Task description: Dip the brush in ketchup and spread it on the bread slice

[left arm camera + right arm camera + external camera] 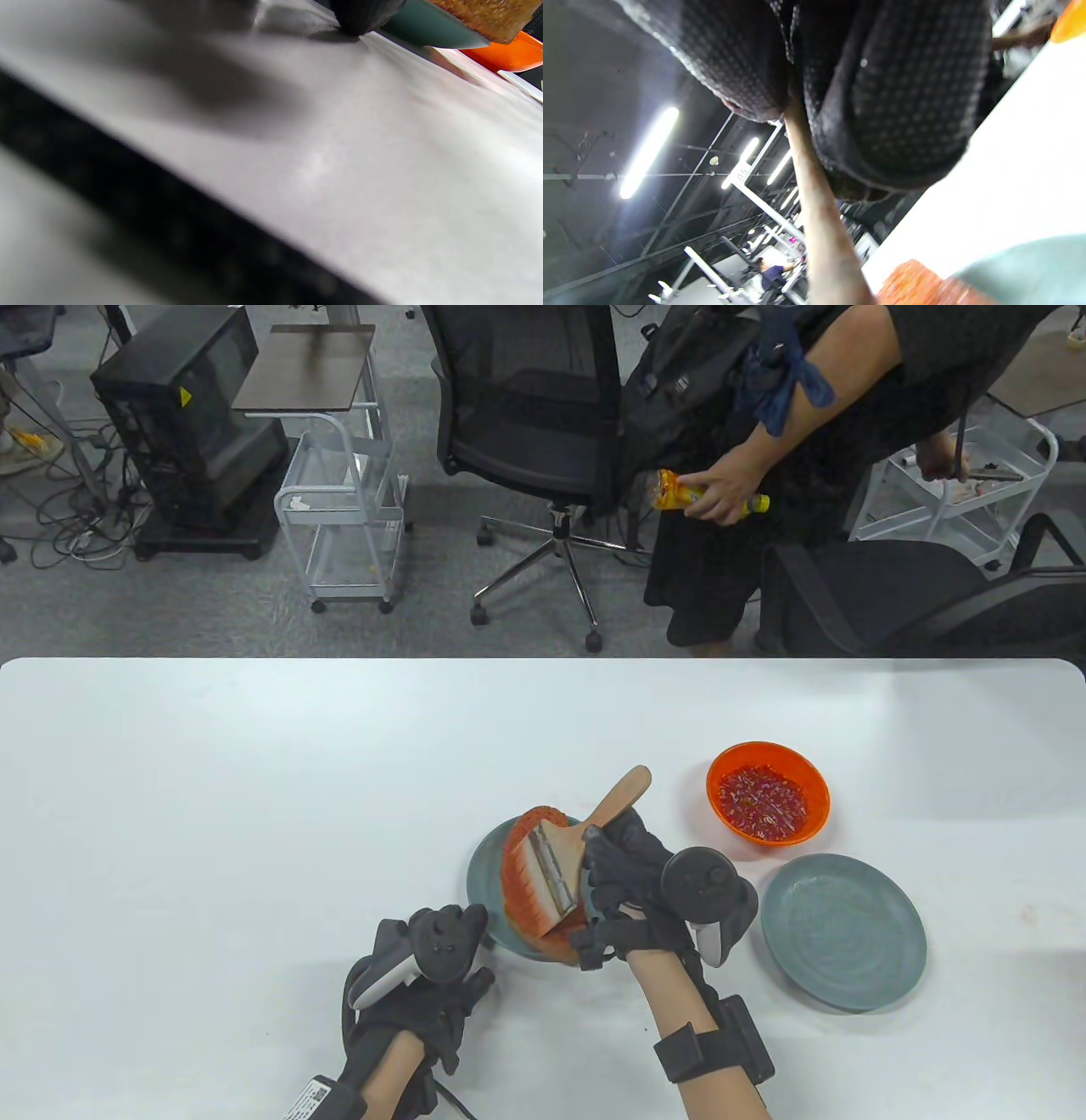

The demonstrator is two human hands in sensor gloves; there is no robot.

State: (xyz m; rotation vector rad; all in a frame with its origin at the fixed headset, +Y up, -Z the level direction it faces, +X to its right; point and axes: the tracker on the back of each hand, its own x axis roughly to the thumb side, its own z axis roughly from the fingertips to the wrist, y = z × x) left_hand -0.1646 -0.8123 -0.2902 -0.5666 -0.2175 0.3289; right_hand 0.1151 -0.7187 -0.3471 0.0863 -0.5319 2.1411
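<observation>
One wooden flat brush (567, 857) gripped by right hand (632, 869) fingers, bristles on red-smeared bread (522, 882), left hand (424, 976) unclear.

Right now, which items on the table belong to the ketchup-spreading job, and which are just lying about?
In use:
- brush, gripped by right hand
- bread slice
- plate under the bread
- orange ketchup bowl
- left hand, beside that plate

Lying about:
- second plate

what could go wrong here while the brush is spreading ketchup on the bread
The bread slice overhangs its plate, so the brush in the right hand could push it or ketchup onto the table. The left hand touches only the plate's rim, so the plate may slide.
</observation>
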